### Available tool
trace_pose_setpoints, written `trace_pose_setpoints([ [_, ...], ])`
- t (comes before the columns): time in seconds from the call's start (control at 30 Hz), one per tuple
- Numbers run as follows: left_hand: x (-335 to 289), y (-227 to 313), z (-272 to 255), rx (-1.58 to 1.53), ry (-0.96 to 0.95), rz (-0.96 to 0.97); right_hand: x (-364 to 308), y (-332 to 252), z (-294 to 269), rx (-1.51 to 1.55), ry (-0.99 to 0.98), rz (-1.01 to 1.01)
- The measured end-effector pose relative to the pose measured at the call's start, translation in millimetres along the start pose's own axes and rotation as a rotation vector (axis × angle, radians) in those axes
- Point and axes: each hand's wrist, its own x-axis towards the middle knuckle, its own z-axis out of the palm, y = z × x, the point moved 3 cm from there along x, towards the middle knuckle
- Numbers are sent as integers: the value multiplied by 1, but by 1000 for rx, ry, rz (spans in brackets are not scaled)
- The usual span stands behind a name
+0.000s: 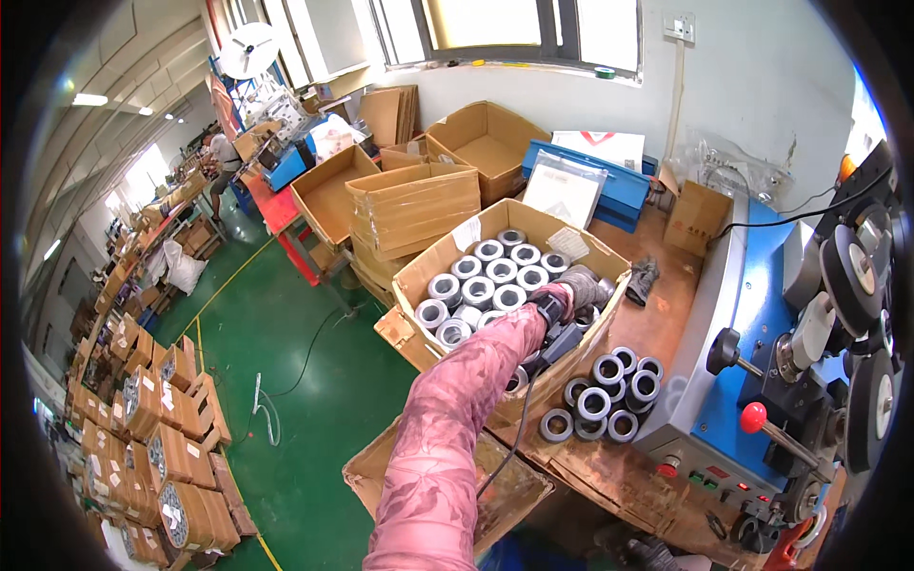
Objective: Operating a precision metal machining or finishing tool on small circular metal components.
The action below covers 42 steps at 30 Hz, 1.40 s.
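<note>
My left hand (580, 283), in a grey glove, reaches from a pink patterned sleeve into the right side of an open cardboard box (416, 285). Its fingers are curled on a grey metal ring (606, 288), partly hidden by the glove. Several similar rings (502, 271) stand close together in the box, their holes facing up. A black device (562, 341) with a cable is strapped at my left wrist. Low in the picture, by the bench's front edge, my right hand (652, 552) is gloved and dark; its fingers do not show clearly.
More rings (592, 403) are piled on the wooden bench (657, 333), right of the box. A blue-and-grey machine (724, 381) with black wheels and a red-knobbed lever (754, 417) stands at the right. A dark glove (642, 282) lies behind the pile. Other cardboard boxes (414, 205) stand beyond.
</note>
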Motion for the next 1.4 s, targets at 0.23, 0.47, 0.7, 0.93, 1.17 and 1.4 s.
trace_pose_setpoints([
  [0.23, 19, -10, -22, 233, 206, 170, 21, 13, -19, 21, -23, -11],
  [0.47, 2, 2, -26, -228, 307, 262, 16, 17, -8, 53, -7, -19],
  [0.7, -9, 7, -20, 415, 270, 348, 4, 2, -3, 37, -13, -36],
  [0.93, -12, 32, -17, 726, 180, 223, -2, -14, 2, 41, -30, -49],
  [1.17, -4, 55, -10, 1048, -33, 335, -12, -19, 3, 50, 29, -84],
  [1.4, -15, 44, 6, 1107, 158, 418, -15, -38, 3, -132, -18, -127],
])
